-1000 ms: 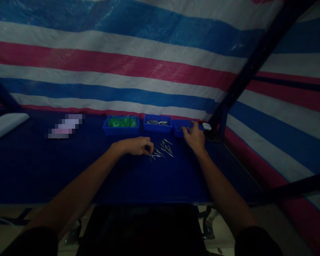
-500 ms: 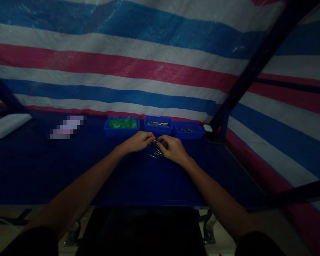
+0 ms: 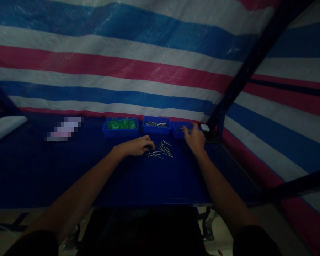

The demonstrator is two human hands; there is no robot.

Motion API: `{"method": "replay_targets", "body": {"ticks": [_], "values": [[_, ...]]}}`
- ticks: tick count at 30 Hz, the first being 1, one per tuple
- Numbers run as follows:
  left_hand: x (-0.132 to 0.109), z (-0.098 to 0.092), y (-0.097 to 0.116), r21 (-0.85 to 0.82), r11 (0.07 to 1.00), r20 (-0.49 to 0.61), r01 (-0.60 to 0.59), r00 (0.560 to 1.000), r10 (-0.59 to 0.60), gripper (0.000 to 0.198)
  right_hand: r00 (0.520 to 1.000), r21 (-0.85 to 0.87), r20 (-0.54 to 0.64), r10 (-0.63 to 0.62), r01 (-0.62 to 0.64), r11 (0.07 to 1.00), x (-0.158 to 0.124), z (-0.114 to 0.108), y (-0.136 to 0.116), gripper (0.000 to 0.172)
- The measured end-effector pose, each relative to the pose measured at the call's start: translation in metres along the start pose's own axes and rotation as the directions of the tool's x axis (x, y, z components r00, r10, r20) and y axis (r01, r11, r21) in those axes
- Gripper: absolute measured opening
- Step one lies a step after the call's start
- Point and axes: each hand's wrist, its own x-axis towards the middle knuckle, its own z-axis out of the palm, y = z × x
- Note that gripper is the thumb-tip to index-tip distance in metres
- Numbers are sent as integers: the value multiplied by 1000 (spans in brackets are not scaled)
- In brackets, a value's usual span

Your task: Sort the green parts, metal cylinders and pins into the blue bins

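My left hand (image 3: 140,145) is low over the table with its fingers curled down at the left end of a loose group of thin metal pins (image 3: 165,149). What its fingertips close on, if anything, is too small and dark to make out. My right hand (image 3: 196,139) reaches over the right blue bin (image 3: 176,134), thumb and forefinger apart. Small thin metal parts (image 3: 180,129) lie inside that bin, partly hidden by the hand. The middle blue bin (image 3: 156,131) contains short silvery metal pieces (image 3: 156,124).
A left blue bin (image 3: 120,133) holds green plastic pieces (image 3: 122,123). Farther left on the blue table (image 3: 69,170) are a pixelated item (image 3: 65,128) and a white flat object (image 3: 6,127). A small white case (image 3: 204,127) sits by the frame post. Striped sheeting (image 3: 109,67) walls the back.
My hands were together over the pins, with a thin metal piece between their fingers. They have parted: the right moved right to the bin, the left lowered slightly, uncovering more pins.
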Motion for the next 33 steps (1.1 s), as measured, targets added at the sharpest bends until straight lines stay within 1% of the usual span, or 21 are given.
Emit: {"method": "replay_targets", "body": {"ticks": [3,5,7,9,12,15,17,19,21,22,24,26,29,31,33], "values": [[0,1,-8,17,999,-6,47,999,-46,16,997,66,45,-57,54,996,-11,-1,-8,46],[1,1,-11,26,999,-12,38,999,-38,11,985,145,81,-150,137,980,-20,-1,-21,44],[0,0,-13,29,999,-15,21,1000,-20,10,952,225,134,-277,243,944,-30,0,-36,42],[-1,-3,-11,32,999,-30,28,999,-27,14,890,288,191,-413,351,891,-40,0,-48,39],[-10,-8,-4,43,995,-85,89,993,-85,21,780,354,262,-568,470,809,-51,0,-57,36],[-23,-11,9,26,990,-129,135,983,-131,23,671,419,289,-683,553,720,-58,-2,-61,29],[-30,-9,18,20,986,-121,163,980,-159,23,605,459,280,-745,598,658,-60,-3,-62,27],[-35,-4,26,53,977,-132,208,971,-200,26,569,472,277,-774,621,625,-61,-5,-62,30],[-35,2,30,104,960,-148,260,959,-243,32,562,464,290,-774,625,628,-62,-5,-63,34],[-33,5,31,124,951,-148,282,953,-263,30,562,458,298,-771,624,633,-62,-5,-63,35],[-30,11,30,131,940,-138,316,944,-298,20,562,441,311,-766,629,641,-62,-3,-62,35],[-26,15,26,101,939,-147,330,938,-314,13,561,417,315,-765,643,643,-62,-1,-61,32],[-22,18,20,30,959,-213,283,939,-271,14,568,405,291,-769,655,638,-61,0,-61,25],[-21,17,18,-26,972,-277,232,933,-230,16,588,420,257,-767,647,636,-62,0,-62,22],[-21,15,19,-94,976,-322,197,921,-217,19,613,434,218,-759,636,638,-63,-1,-63,18]]}}
